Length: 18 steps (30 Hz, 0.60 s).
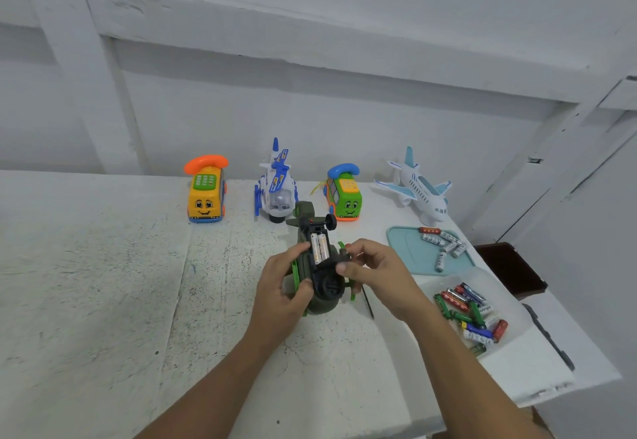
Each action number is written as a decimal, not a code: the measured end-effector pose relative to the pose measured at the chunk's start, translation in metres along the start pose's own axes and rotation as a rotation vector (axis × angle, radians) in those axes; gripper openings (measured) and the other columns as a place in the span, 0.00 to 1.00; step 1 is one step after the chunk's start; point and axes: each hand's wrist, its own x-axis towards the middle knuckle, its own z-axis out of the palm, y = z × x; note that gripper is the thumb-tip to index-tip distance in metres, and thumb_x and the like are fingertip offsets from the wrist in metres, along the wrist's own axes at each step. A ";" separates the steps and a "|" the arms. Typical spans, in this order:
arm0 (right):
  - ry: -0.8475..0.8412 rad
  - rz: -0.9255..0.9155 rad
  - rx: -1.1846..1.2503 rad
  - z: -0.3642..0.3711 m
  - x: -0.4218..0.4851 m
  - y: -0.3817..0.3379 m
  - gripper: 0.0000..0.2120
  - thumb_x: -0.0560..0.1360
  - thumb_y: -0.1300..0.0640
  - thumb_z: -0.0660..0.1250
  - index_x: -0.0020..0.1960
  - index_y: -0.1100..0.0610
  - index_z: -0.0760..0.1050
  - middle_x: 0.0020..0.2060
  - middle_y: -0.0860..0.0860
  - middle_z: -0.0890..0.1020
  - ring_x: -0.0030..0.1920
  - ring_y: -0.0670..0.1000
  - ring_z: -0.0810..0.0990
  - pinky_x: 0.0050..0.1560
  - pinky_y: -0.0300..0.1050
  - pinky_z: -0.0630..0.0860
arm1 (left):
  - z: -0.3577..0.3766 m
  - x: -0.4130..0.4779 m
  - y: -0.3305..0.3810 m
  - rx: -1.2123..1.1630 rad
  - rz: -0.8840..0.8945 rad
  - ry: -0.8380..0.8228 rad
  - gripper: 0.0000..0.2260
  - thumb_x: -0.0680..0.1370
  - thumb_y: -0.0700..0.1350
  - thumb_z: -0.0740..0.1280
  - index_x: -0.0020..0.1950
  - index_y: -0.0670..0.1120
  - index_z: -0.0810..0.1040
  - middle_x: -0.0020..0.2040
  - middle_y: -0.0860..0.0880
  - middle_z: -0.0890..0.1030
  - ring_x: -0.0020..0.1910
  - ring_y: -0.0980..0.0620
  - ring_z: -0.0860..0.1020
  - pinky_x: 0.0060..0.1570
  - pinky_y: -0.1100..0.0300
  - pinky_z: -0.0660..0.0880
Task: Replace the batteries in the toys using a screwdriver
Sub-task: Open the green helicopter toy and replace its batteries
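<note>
Head view. Near worktop (pixel 103 266) centre, raised between both hands: dark green toy helicopter (pixel 319 297), belly up, tail toward the wall, green skids showing on either side. Battery compartment open; two silver AA batteries (pixel 319 248) seated side by side in it.

Left grip (pixel 282 283): curled round the helicopter's left flank, thumb across the belly just beside the compartment, fingers underneath. Grasping the toy.

Right grip (pixel 375 273): thumb and fingertips pinching a small dark piece (pixel 344 255) at the compartment's right edge. Loose cover or fixed part, cannot tell.

On the worktop just under the right wrist: thin dark rod (pixel 367 300), partly hidden by the hand; too slim to name for certain.

Along the back edge by the wall, left to right: yellow bus-shaped toy phone (pixel 206 197) with orange handset; white and blue toy helicopter (pixel 275 187), partly behind the green one's tail; green bus-shaped toy phone (pixel 344 199) with blue handset; white toy airplane (pixel 420 190) with pale blue wings.

Right of the hands: pale blue tray (pixel 403 242), a small heap of mostly silver batteries (pixel 444 245) toward its far right. Nearer the camera: clear plastic container (pixel 517 314) with mixed red, green, blue and white batteries (pixel 472 311).

Past the worktop's right edge: dark brown box (pixel 510 269).
</note>
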 end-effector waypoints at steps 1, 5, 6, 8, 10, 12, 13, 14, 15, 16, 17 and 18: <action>0.015 -0.002 -0.014 0.002 0.001 -0.001 0.07 0.71 0.59 0.76 0.39 0.53 0.78 0.36 0.63 0.76 0.32 0.54 0.72 0.29 0.40 0.74 | 0.000 0.000 0.000 0.006 0.002 0.004 0.24 0.69 0.53 0.60 0.64 0.68 0.69 0.55 0.58 0.75 0.58 0.59 0.73 0.54 0.67 0.71; 0.079 0.006 -0.079 0.014 0.007 -0.003 0.10 0.76 0.58 0.70 0.40 0.56 0.71 0.35 0.55 0.75 0.32 0.45 0.73 0.29 0.35 0.73 | -0.001 -0.001 0.001 0.016 0.010 0.020 0.24 0.69 0.52 0.61 0.63 0.72 0.69 0.55 0.64 0.74 0.58 0.59 0.73 0.56 0.62 0.73; 0.104 0.006 -0.087 0.017 0.009 -0.002 0.09 0.76 0.57 0.70 0.40 0.55 0.72 0.35 0.53 0.76 0.34 0.46 0.74 0.31 0.35 0.74 | -0.001 -0.001 0.001 0.018 0.015 0.020 0.24 0.69 0.52 0.61 0.63 0.72 0.69 0.55 0.64 0.74 0.58 0.58 0.73 0.57 0.60 0.74; 0.153 0.017 -0.101 0.020 0.012 0.001 0.08 0.76 0.55 0.71 0.41 0.54 0.73 0.36 0.52 0.77 0.37 0.49 0.75 0.34 0.37 0.75 | -0.001 -0.001 0.003 0.018 0.020 0.023 0.24 0.69 0.52 0.61 0.64 0.70 0.69 0.55 0.61 0.74 0.58 0.58 0.73 0.58 0.56 0.75; 0.180 0.031 -0.111 0.023 0.014 0.001 0.08 0.75 0.54 0.72 0.42 0.55 0.74 0.37 0.54 0.79 0.37 0.50 0.77 0.35 0.42 0.79 | -0.001 -0.001 0.005 0.015 0.019 0.027 0.24 0.69 0.52 0.61 0.64 0.70 0.69 0.55 0.62 0.74 0.58 0.58 0.73 0.58 0.55 0.76; 0.190 0.039 -0.127 0.025 0.015 0.000 0.09 0.74 0.53 0.72 0.43 0.56 0.75 0.38 0.55 0.80 0.37 0.51 0.78 0.38 0.47 0.81 | -0.002 -0.001 0.005 0.024 0.025 0.027 0.24 0.69 0.52 0.61 0.63 0.73 0.69 0.55 0.65 0.74 0.58 0.58 0.73 0.58 0.56 0.75; 0.192 0.041 -0.130 0.025 0.016 -0.001 0.09 0.74 0.53 0.73 0.43 0.57 0.75 0.37 0.54 0.80 0.37 0.51 0.79 0.38 0.47 0.81 | -0.002 -0.001 0.005 0.028 0.029 0.027 0.24 0.69 0.52 0.61 0.63 0.73 0.69 0.55 0.67 0.73 0.58 0.58 0.73 0.58 0.57 0.75; 0.195 0.047 -0.135 0.025 0.017 -0.001 0.09 0.74 0.54 0.73 0.43 0.57 0.75 0.36 0.53 0.80 0.36 0.49 0.78 0.37 0.45 0.81 | -0.002 -0.001 0.005 0.028 0.031 0.027 0.24 0.69 0.52 0.61 0.63 0.73 0.69 0.56 0.67 0.73 0.59 0.57 0.73 0.58 0.58 0.74; 0.198 0.053 -0.145 0.024 0.017 -0.002 0.09 0.74 0.54 0.73 0.43 0.57 0.75 0.36 0.51 0.79 0.35 0.48 0.77 0.36 0.43 0.79 | -0.002 -0.001 0.005 0.023 0.032 0.027 0.24 0.69 0.52 0.61 0.63 0.72 0.70 0.56 0.67 0.74 0.59 0.57 0.73 0.58 0.58 0.74; 0.204 0.059 -0.165 0.024 0.018 -0.002 0.09 0.73 0.53 0.73 0.42 0.57 0.75 0.36 0.51 0.79 0.35 0.47 0.76 0.36 0.43 0.78 | -0.002 -0.001 0.005 0.016 0.033 0.027 0.24 0.69 0.51 0.61 0.63 0.70 0.70 0.56 0.66 0.74 0.59 0.56 0.73 0.58 0.58 0.74; 0.208 0.065 -0.186 0.023 0.019 -0.002 0.09 0.73 0.53 0.74 0.42 0.56 0.75 0.37 0.53 0.80 0.35 0.46 0.75 0.37 0.43 0.78 | -0.002 -0.001 0.005 0.008 0.034 0.027 0.24 0.69 0.51 0.61 0.64 0.68 0.70 0.56 0.65 0.74 0.59 0.56 0.74 0.59 0.58 0.75; 0.213 0.071 -0.201 0.023 0.020 -0.001 0.10 0.73 0.53 0.74 0.41 0.56 0.75 0.38 0.55 0.81 0.35 0.46 0.76 0.38 0.45 0.79 | -0.002 -0.002 0.005 0.002 0.034 0.026 0.24 0.69 0.51 0.61 0.64 0.67 0.70 0.56 0.64 0.75 0.59 0.55 0.74 0.59 0.58 0.75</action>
